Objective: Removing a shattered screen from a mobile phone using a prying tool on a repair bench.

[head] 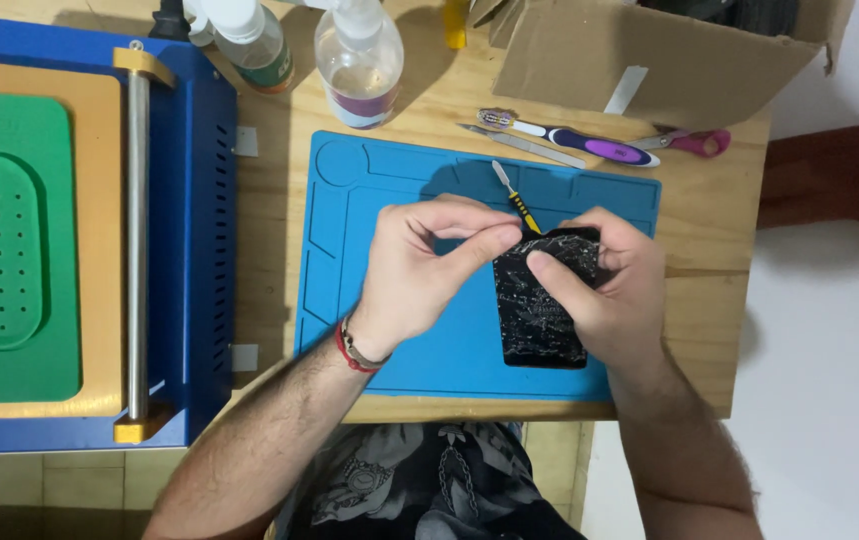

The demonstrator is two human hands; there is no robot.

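Observation:
A black phone (537, 320) with a badly cracked face lies tilted over the blue work mat (349, 230). My right hand (604, 290) grips its upper right part, thumb pressed on the glass. My left hand (419, 265) pinches at the phone's top left corner with thumb and forefinger. A thin pry tool with a yellow and black handle (514, 195) pokes out behind my fingers; which hand holds it is hidden.
A blue machine with a green pad (9, 250) and metal roller (136, 240) fills the left. Two spray bottles (357, 60) stand at the back. A purple-handled tool (589, 147), metal spatula (524, 146), pink scissors (694, 142) and cardboard box (649, 50) lie behind the mat.

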